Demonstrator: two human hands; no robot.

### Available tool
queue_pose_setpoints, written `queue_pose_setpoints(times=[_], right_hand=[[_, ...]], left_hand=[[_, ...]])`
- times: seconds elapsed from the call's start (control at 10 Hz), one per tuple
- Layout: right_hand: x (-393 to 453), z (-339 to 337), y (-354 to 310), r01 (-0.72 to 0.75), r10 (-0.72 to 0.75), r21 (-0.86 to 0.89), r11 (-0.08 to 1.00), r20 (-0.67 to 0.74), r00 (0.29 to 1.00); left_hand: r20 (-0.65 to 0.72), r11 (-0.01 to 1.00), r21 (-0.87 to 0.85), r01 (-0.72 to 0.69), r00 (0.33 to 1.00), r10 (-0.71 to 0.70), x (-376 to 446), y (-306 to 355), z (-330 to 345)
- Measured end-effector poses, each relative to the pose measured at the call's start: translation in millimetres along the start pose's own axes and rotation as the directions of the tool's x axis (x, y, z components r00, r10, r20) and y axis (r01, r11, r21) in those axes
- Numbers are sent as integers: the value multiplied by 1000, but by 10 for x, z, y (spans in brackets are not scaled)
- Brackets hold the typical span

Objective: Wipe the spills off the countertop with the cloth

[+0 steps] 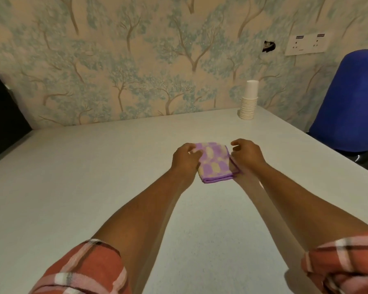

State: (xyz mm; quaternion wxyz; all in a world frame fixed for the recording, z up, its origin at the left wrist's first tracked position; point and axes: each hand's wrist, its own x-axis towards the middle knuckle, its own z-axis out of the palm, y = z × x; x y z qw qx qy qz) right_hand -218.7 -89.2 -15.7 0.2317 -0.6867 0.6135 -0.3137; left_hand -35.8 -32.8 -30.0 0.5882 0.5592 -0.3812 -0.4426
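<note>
Black chair back (2, 111): dark upright shape at the far left edge, beside the countertop.
Countertop (94, 177): pale grey, speckled, fills most of the view; its far edge meets the wall.
Wall (136, 60): beige paper printed with blue-green trees.
Left sleeve (83, 270): red, white and black plaid, pushed up to the elbow, forearm bare.
Left hand (185, 159): fingers curled down onto the left edge of the cloth, pinching it; thumb side over the fabric.
Cloth (216, 164): purple and cream check with a purple hem, folded into a small rectangle, lying flat on the countertop at mid-width, between the two hands.
Right hand (248, 154): fingers bent and loosely spread at the cloth's right edge; lower fingers touch the hem, whether they grip it I cannot tell.
Cups (249, 100): white paper stack, upside down, near the far right corner by the wall.
Socket plate (306, 44): white, double, on the wall.
Right sleeve (346, 266): same plaid, lower right.
Blue drum (353, 100): large, rounded, off the right edge.
</note>
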Motion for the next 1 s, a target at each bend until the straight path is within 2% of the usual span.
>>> queue_pose_setpoints(times=[0.1,0.2,0.3,0.4,0.6,0.7,0.8,0.9,1.0], right_hand=[[-1,113,99,85,-83,-153,985,17,996],[14,187,63,157,-161,-233,960,4,987],[-63,259,4,282,-287,-327,902,34,957],[-177,321,23,320,-268,-499,806,174,948],[-306,198,-83,209,-53,-679,704,243,969],[-395,219,-168,178,-34,-781,599,197,980],[-428,313,-151,348,-198,-667,659,292,936],[-418,367,-123,380,-114,-572,727,445,888],[-355,372,-211,332,-100,-589,736,390,915]], left_hand=[[26,965,250,-81,997,77,48,-198,-16],[107,682,685,-257,961,254,98,-227,-54],[275,426,818,-385,914,299,55,-235,-46],[428,269,834,-482,872,236,0,-224,-17],[545,249,780,-574,819,181,-94,-129,-42],[558,245,768,-591,806,195,-146,-142,-24],[593,343,713,-612,787,170,-214,-90,-32],[591,356,716,-601,793,151,-258,-92,-89],[500,332,772,-542,841,209,-239,-36,-260]])
